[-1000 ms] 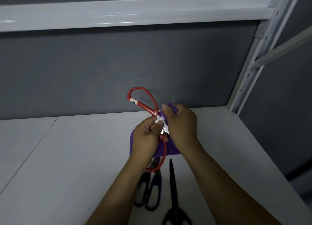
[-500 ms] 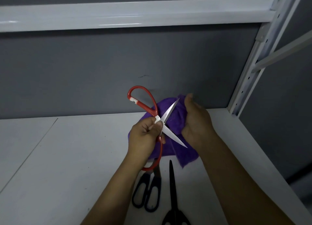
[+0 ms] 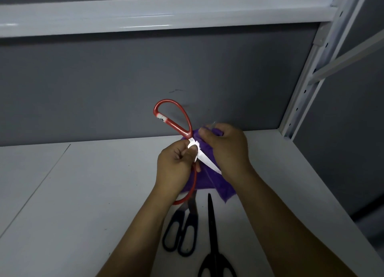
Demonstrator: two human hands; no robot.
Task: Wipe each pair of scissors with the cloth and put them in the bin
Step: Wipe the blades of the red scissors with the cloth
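My left hand (image 3: 174, 168) pinches the red-handled steel scissors (image 3: 169, 122) at the pivot, blades spread, above the white shelf surface (image 3: 83, 193) toward its back edge. My right hand (image 3: 228, 148) grips the purple cloth (image 3: 207, 181), apparently wrapped around the upper blade, though my fingers hide it. The bare lower blade points at my right wrist; a hasty stroke could nick it. No bin is in view.

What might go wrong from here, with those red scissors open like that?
One bare blade of the red scissors points at the right hand, which grips the cloth: a slip might cut it. The left hand pinches them only near the pivot; if they slip, they may fall onto the two black scissors on the shelf.
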